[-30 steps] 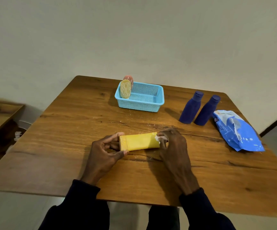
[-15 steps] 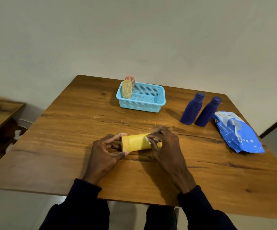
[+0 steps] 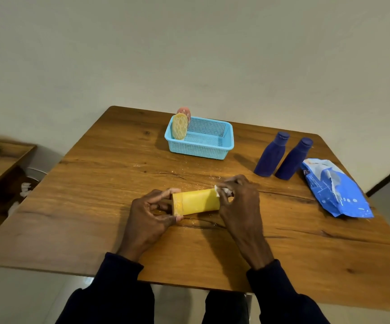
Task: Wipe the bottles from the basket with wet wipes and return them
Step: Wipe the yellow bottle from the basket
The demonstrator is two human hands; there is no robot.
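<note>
Fingers (image 3: 166,192) of left hand (image 3: 150,215) grip one end of horizontal yellow bottle (image 3: 198,202); right hand (image 3: 240,202) pinches white wipe (image 3: 219,191) against bottle's other end. Blue basket (image 3: 203,148) beyond bottle on worktop (image 3: 95,183).

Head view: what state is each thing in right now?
Yellow plastic bottle: lying sideways, left hand grips its end.
White wet wipe: pinched by right hand against that bottle.
Light blue mesh basket: holds two patterned bottles upright.
Two dark blue bottles: upright, capped, outside basket.
Blue wipe pack: flap open.
</note>
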